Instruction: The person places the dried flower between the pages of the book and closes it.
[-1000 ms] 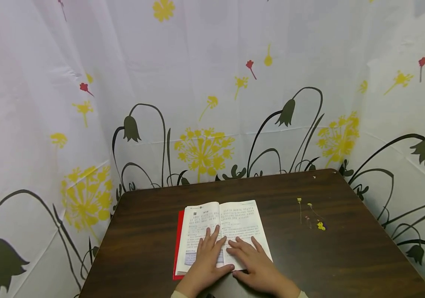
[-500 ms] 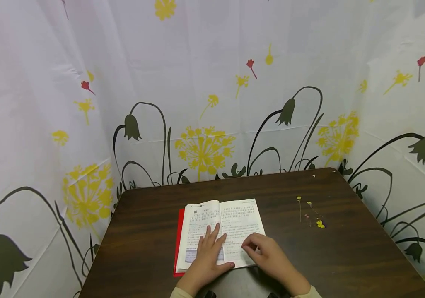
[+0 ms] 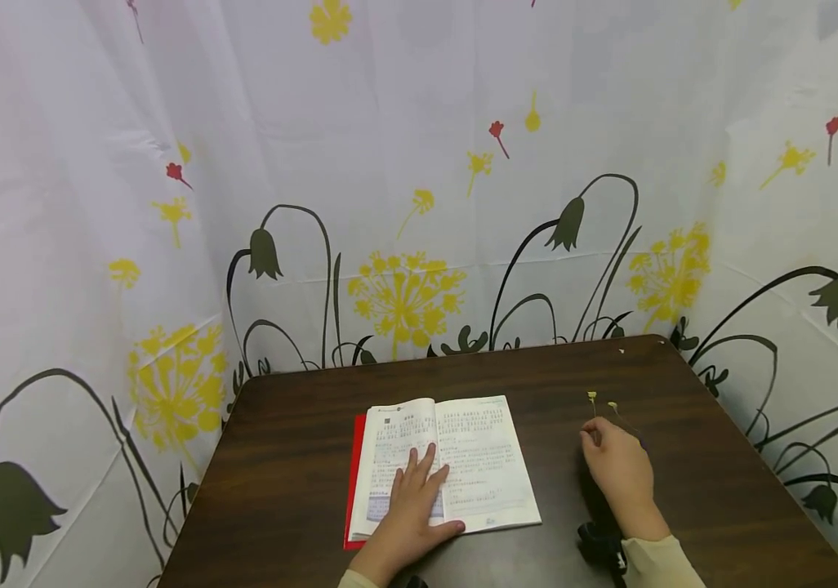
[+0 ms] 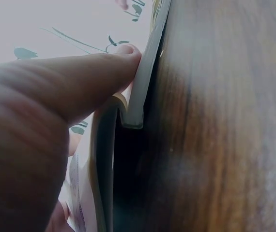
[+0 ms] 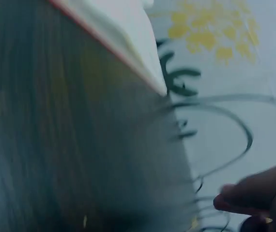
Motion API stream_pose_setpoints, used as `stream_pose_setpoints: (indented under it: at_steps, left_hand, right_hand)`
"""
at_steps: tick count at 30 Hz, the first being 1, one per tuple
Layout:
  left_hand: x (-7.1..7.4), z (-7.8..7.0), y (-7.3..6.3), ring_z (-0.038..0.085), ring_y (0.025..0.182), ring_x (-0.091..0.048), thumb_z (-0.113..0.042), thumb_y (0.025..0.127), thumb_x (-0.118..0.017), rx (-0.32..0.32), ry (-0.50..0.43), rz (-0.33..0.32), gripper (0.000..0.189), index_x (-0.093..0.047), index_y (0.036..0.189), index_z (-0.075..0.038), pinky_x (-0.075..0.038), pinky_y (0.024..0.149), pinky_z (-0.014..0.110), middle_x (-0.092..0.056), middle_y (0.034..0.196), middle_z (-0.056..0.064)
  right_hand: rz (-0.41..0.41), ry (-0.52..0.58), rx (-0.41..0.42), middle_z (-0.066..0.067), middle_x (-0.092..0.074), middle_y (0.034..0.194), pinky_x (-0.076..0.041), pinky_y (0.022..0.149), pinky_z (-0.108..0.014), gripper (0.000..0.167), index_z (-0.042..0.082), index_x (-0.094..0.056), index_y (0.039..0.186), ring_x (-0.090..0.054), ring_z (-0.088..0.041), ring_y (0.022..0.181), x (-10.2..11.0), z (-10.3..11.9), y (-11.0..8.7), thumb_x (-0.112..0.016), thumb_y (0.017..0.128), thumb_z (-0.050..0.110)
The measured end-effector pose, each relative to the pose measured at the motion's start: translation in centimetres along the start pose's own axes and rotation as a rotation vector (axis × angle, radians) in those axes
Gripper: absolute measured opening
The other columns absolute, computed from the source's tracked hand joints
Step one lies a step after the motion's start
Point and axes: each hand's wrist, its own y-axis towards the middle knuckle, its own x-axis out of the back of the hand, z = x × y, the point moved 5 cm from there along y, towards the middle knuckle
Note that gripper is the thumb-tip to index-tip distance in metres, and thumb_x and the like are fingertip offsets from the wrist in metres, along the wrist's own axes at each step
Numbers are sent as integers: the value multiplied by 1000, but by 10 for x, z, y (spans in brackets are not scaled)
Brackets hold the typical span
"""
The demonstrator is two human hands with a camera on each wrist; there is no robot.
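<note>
An open book (image 3: 485, 441) with printed pages lies on the dark wood-grain table (image 3: 279, 457). My left hand (image 3: 410, 510) rests flat on its lower middle, fingers spread over the left page and the fold. In the left wrist view, the thumb (image 4: 99, 72) lies at the book's lower edge (image 4: 140, 96). Right of the book, my right hand (image 3: 619, 469) is over some small pressed flowers, fingers loosely bent. Two thin-stemmed yellow flowers (image 3: 591, 396) show just beyond its fingertips; the hand covers the others. The right wrist view is blurred, with thumb and fingers apart.
A red cover (image 3: 354, 490) sticks out along the book's left side. Behind the table hangs a white curtain (image 3: 419, 122) printed with flowers. A tiny pale scrap (image 3: 621, 351) lies near the table's far right edge. A black wrist device (image 3: 599, 545) sits at my right wrist.
My right hand has lifted off the right page and moved right to the pressed flowers, uncovering that page. The left hand has stayed on the book.
</note>
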Motion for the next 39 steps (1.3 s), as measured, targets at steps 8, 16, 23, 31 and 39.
stream_pose_setpoints:
  at_steps: [8,16,23,31,39]
  left_hand:
    - [1,-1,-5,51,169,-9,-53,88,-86,2,9,9,93,-51,161,-8,-12,128,81,-20,183,15]
    - [2,0,-8,53,168,-9,-52,87,-87,-9,-8,-9,92,-52,160,-7,-12,127,82,-20,183,16]
    - [0,-2,-4,52,169,-8,-54,88,-86,-17,-10,-4,93,-51,161,-8,-11,127,82,-19,184,14]
    - [1,-1,-2,52,169,-7,-55,88,-85,-9,-17,1,93,-52,161,-8,-10,127,82,-19,184,14]
    - [-1,1,-1,47,171,-4,-55,88,-84,27,-14,21,93,-51,162,-10,-8,130,79,-17,185,11]
  right_hand:
    - [71,-32,-88,-15,-82,99,-45,51,-38,40,12,-69,143,-70,-27,68,-11,-36,0,-68,106,28]
    - [77,-53,-100,-16,-78,87,-39,45,-39,29,17,-72,131,-61,-26,58,-19,-36,0,-68,106,31]
    - [53,-58,-116,0,-66,70,-39,47,-37,20,14,-69,115,-56,-21,56,-17,-39,1,-70,105,31]
    - [54,-91,-106,-6,-75,81,-48,53,-43,13,11,-70,99,-65,-25,63,-16,-38,5,-63,102,22]
    - [79,-102,-110,-2,-66,74,-41,52,-37,11,13,-66,92,-58,-21,62,-18,-39,5,-61,98,21]
